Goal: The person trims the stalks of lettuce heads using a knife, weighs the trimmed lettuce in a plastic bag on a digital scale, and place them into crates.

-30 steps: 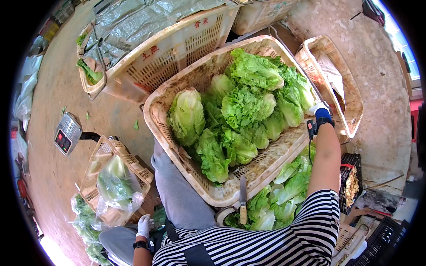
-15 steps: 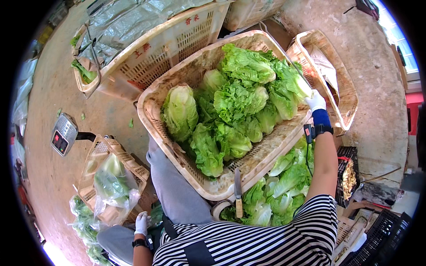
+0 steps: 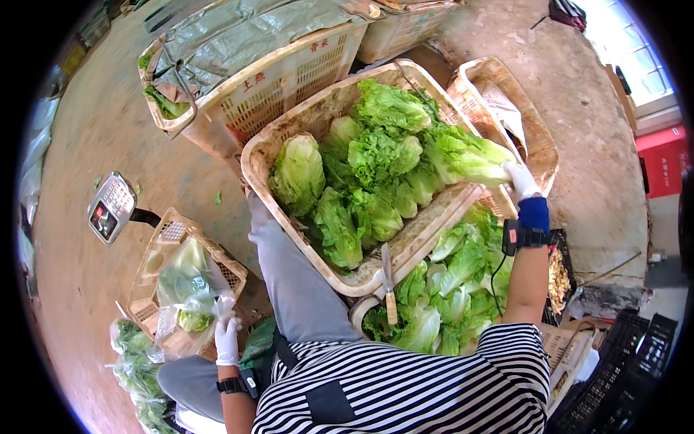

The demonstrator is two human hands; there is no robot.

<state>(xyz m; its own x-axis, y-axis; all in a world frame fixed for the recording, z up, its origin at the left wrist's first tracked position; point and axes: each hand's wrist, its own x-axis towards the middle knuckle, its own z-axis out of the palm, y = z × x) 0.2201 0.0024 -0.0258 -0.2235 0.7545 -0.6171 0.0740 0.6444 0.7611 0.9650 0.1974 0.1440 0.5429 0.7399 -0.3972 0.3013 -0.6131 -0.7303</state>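
Note:
A big beige plastic crate [image 3: 260, 163] full of green lettuce heads [image 3: 376, 155] sits tilted over my grey-trousered knee. My right hand [image 3: 520, 181], in a white glove with a blue cuff, grips the crate's far right corner, right beside a lettuce head [image 3: 463, 155]. A knife [image 3: 389, 289] with a wooden handle lies across the crate's near rim. Below it, a second crate holds more lettuce [image 3: 448, 289]. My left hand [image 3: 226, 340], also gloved, pinches a clear plastic bag of lettuce [image 3: 189, 278] that sits in a small beige basket [image 3: 155, 249].
A digital scale display [image 3: 110, 207] stands on the concrete floor at left. Behind are a crate covered with grey sheeting [image 3: 282, 76] and an empty beige crate [image 3: 538, 137]. Bagged greens [image 3: 134, 354] lie at lower left, and black crates [image 3: 636, 369] stand at lower right.
My left hand has risen slightly to the plastic bag. The lettuce crate has shifted a little in the picture while my right hand stays on its corner.

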